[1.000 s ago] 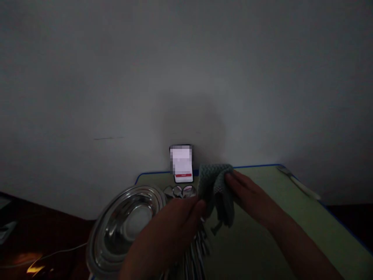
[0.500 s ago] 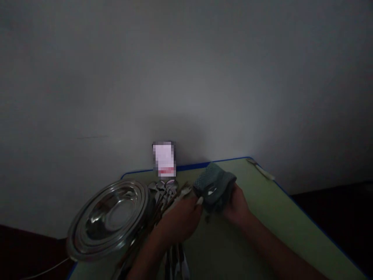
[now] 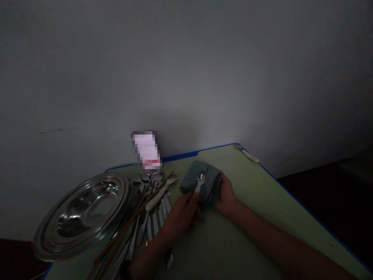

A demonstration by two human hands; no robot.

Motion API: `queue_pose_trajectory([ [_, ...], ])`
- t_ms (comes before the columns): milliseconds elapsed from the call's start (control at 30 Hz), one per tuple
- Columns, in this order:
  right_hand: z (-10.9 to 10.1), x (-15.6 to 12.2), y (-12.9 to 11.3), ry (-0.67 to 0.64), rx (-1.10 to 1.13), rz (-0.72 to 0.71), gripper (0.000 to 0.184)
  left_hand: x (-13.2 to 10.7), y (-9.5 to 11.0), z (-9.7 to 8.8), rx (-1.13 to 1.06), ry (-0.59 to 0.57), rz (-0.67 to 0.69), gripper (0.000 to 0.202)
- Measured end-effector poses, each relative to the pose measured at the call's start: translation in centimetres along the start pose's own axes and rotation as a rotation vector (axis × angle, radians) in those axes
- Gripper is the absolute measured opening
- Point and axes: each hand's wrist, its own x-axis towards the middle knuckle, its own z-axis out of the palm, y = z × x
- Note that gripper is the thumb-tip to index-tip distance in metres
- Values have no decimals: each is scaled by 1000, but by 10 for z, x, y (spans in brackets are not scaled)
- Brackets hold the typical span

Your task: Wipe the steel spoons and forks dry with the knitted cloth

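Note:
My left hand (image 3: 183, 212) is closed around the handle of a small spoon (image 3: 201, 177), whose shiny metal head points up and away. The spoon's head lies over a folded grey-green cloth (image 3: 190, 175). From the right side, my right hand (image 3: 227, 196) grips this cloth, its fingers mostly hidden behind the fabric. Left of my left hand, a pile of cutlery (image 3: 150, 225) is spread on the table, with spoons, a white-handled fork (image 3: 159, 196) and wooden chopsticks (image 3: 132, 217) among it.
Stacked metal basins (image 3: 96, 210) stand at the table's left edge. A phone (image 3: 148, 151) with a blurred screen leans on the wall (image 3: 186, 77). Another white-handled fork (image 3: 247, 154) lies at the far right corner of the blue-edged green table (image 3: 271, 214).
The spoon's head, earlier mostly wrapped in the cloth, now shows on top of it. The view has shifted, so the basins, phone and cutlery appear farther left.

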Motion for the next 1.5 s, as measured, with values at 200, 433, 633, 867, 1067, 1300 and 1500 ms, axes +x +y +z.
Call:
queue_pose_trajectory([
  [200,2,17,-1,-25,-16,-2,24,3,9,-5,34,95,17,35],
  [433,1,30,5,-47,-41,13,31,-2,15,-6,81,139,127,21],
  [633,-1,28,2,-24,-53,4,34,5,-7,3,-95,137,91,23],
  [867,0,25,5,-45,-184,62,20,7,-12,1,-169,148,86,19],
  [1067,1,25,12,-28,-295,-61,23,2,-5,-3,-2,137,93,16],
  [1300,-7,30,9,3,-475,-209,29,5,-13,-2,59,104,173,11],
  [1500,-17,35,-3,32,-642,-344,20,8,-20,-2,-50,57,148,12],
])
